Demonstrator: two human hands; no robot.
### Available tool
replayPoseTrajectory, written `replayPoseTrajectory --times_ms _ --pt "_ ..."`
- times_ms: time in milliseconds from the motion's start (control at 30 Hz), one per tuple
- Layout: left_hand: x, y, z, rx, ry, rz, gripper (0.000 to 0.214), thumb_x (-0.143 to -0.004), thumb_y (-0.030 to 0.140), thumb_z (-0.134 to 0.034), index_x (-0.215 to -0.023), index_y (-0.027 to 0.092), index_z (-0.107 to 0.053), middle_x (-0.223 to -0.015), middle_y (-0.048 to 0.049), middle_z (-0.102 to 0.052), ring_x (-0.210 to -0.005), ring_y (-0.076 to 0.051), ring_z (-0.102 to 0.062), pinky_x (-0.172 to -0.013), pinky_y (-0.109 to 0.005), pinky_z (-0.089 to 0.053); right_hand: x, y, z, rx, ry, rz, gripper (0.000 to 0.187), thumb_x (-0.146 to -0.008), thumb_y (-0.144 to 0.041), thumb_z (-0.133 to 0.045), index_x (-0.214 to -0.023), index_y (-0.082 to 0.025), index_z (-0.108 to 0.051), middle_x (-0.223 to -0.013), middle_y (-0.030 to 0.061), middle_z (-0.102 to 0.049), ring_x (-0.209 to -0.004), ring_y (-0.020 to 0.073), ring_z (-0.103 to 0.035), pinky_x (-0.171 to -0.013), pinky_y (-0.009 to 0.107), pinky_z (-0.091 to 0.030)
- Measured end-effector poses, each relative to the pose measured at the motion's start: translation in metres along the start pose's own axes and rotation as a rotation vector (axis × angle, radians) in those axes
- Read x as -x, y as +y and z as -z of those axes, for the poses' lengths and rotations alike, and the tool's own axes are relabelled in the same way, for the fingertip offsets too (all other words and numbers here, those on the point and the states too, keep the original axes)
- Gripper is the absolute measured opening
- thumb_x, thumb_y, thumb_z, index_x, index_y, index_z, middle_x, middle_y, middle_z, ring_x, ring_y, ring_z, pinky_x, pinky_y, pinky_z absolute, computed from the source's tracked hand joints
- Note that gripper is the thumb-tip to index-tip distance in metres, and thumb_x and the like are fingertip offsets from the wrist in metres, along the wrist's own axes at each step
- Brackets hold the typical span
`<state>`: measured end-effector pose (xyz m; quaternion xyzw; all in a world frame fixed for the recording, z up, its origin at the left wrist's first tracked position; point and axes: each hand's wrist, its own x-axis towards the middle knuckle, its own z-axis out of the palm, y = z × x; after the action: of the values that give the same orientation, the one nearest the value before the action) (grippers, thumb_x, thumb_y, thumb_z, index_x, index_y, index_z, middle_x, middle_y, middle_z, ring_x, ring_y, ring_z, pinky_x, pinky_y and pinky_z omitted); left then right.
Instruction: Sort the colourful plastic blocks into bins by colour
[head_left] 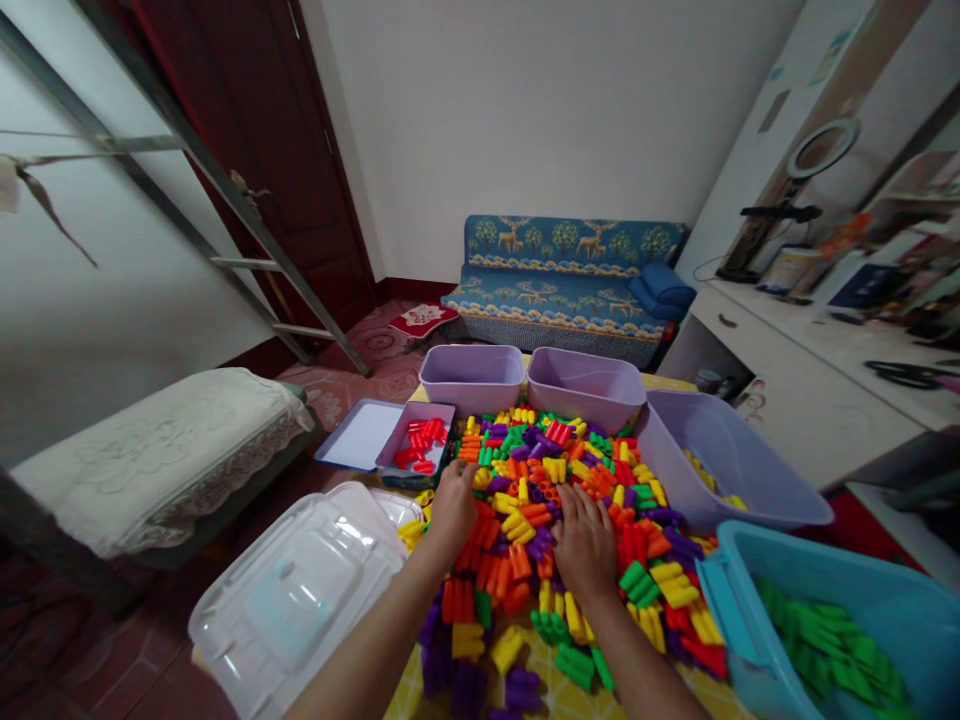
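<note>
Left hand (452, 505) is pressing into the left edge of the block pile (570, 470), fingers curled under and hidden, so I cannot tell what it is holding. The red tray (429, 408) is sitting just beyond it, nearer this hand. Right hand (585, 540) is lying flat mid-pile, fingers spread, gripping nothing.

Approx. tally: 4 lilac tubs (472, 398), 1 blue tub (885, 590), 1 clear lid (300, 590), 1 grey-blue tray (360, 435). Loose blocks (525, 520): too many to count, 5 colours. Hands x2: left hand (454, 505), right hand (585, 545).
</note>
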<state>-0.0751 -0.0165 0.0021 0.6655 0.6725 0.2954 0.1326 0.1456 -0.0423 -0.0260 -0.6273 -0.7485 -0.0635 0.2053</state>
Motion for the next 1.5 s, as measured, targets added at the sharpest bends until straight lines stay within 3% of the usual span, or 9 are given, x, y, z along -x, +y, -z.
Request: replayPoseTrajectory --times_ms 233,467,733,967,1100,1233,1400,1500 --pt "-0.011 0.005 0.012 -0.351 -0.231 0.156 0.039 -0.086 0.008 -0.039 -0.122 0.012 -0.054 -0.102 -0.021 -0.061 -0.093 -0.031 -0.064 -0.078 -0.04 -0.049 0.0 0.0 0.0 -0.008 -0.003 -0.007 0.049 -0.082 -0.014 -0.046 -0.131 -0.014 -0.052 -0.137 0.0082 -0.056 -0.132 0.0224 -0.041 -0.112 0.04 -0.023" --pt "-0.009 0.006 0.007 -0.373 -0.25 0.131 0.03 -0.087 0.011 -0.042 -0.109 0.014 -0.061 -0.112 -0.0176 -0.056 -0.113 -0.028 -0.052 -0.091 -0.038 -0.046 0.0 0.001 -0.002 -0.013 0.008 -0.001 0.048 -0.083 -0.014 -0.046 -0.131 -0.014 -0.052 -0.136 0.0092 -0.056 -0.132 0.0228 -0.041 -0.113 0.041 -0.022" --pt "-0.004 0.007 0.0 -0.446 -0.26 0.132 0.042 -0.086 0.005 -0.033 -0.121 0.01 -0.057 -0.135 -0.0195 -0.046 -0.123 -0.026 -0.045 -0.101 -0.035 -0.035 0.001 0.002 -0.003 -0.026 0.012 -0.002 0.05 -0.081 -0.013 -0.047 -0.131 -0.015 -0.052 -0.136 0.0096 -0.056 -0.132 0.0236 -0.042 -0.112 0.041 -0.023" --pt "-0.008 0.012 0.002 -0.402 -0.303 0.099 0.037 -0.09 0.029 -0.043 -0.119 0.015 -0.061 -0.116 -0.0156 -0.062 -0.114 -0.028 -0.053 -0.099 -0.04 -0.034 0.0 0.002 -0.003 -0.025 0.005 0.008 0.052 -0.079 -0.012 -0.049 -0.131 -0.013 -0.051 -0.136 0.01 -0.056 -0.131 0.0242 -0.042 -0.112 0.043 -0.023" --pt "-0.006 0.012 -0.004 -0.343 -0.275 0.194 0.047 -0.089 0.038 -0.046 -0.128 0.015 -0.055 -0.122 -0.0181 -0.058 -0.115 -0.031 -0.052 -0.097 -0.04 -0.036 0.001 0.003 -0.004 -0.034 0.01 0.007 0.052 -0.079 -0.012 -0.05 -0.131 -0.013 -0.051 -0.136 0.0107 -0.056 -0.131 0.0243 -0.042 -0.112 0.043 -0.024" --pt "-0.002 0.009 -0.013 -0.231 -0.226 0.237 0.05 -0.088 0.036 -0.052 -0.133 0.015 -0.052 -0.126 -0.0193 -0.056 -0.116 -0.031 -0.053 -0.098 -0.04 -0.037 0.001 0.003 -0.003 -0.041 0.002 0.002 0.055 -0.077 -0.012 -0.051 -0.132 -0.014 -0.05 -0.137 0.011 -0.055 -0.132 0.0247 -0.041 -0.112 0.044 -0.023" --pt "0.0 0.006 -0.026 0.226 -0.064 0.207 0.058 -0.074 0.022 -0.067 -0.13 0.014 -0.054 -0.119 -0.0139 -0.063 -0.112 -0.027 -0.058 -0.096 -0.037 -0.043 0.001 0.001 0.0 -0.029 -0.017 -0.002 0.056 -0.077 -0.011 -0.052 -0.133 -0.013 -0.05 -0.138 0.0109 -0.054 -0.133 0.0245 -0.039 -0.113 0.043 -0.022" --pt "0.0 0.015 -0.033 0.441 0.02 0.193 0.052 -0.071 0.021 -0.069 -0.122 0.015 -0.06 -0.117 -0.0128 -0.064 -0.108 -0.026 -0.061 -0.094 -0.038 -0.046 0.001 0.0 0.002 -0.014 -0.024 -0.003 0.054 -0.078 -0.011 -0.051 -0.132 -0.012 -0.05 -0.137 0.0109 -0.055 -0.133 0.0241 -0.04 -0.113 0.042 -0.022"
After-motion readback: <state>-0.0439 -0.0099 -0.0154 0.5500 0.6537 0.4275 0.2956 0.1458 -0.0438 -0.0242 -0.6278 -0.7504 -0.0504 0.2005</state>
